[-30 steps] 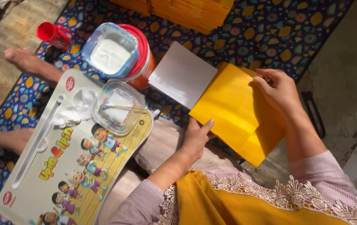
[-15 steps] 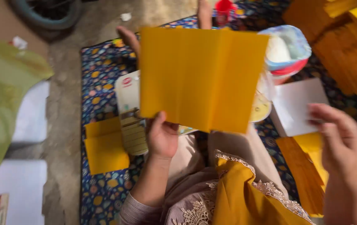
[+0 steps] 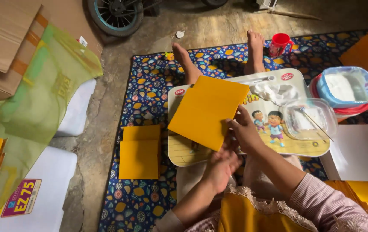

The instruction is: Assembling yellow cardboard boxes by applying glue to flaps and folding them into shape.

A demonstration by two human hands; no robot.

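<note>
You hold a folded yellow sheet [image 3: 207, 112] up over your lap, tilted, its lower right edge pinched in your right hand [image 3: 245, 131]. That hand's fingers are closed on the sheet's edge, thumb on top. Your left hand [image 3: 221, 165] sits just below and a little nearer to you, touching the right hand; its fingers are curled, and you cannot tell whether it grips the sheet or only rests there.

Under the sheet and beyond your right hand lies a lap tray [image 3: 278, 146] printed with cartoon children. On the tray, to the right of your right hand, stands a clear tub [image 3: 312, 118] with a thin stick in it, and beyond that a crumpled white cloth [image 3: 276, 92]. Further right, off the tray, is a blue-rimmed bowl [image 3: 349, 88] of white paste. A white sheet [image 3: 362, 152] lies flat to the right of your forearm.

To the left of your left hand, a stack of yellow envelopes [image 3: 139, 151] rests on the patterned mat [image 3: 145, 86]. Your bare feet [image 3: 218, 53] stretch out beyond the tray, with a red cup [image 3: 280, 43] next to the right one.
</note>
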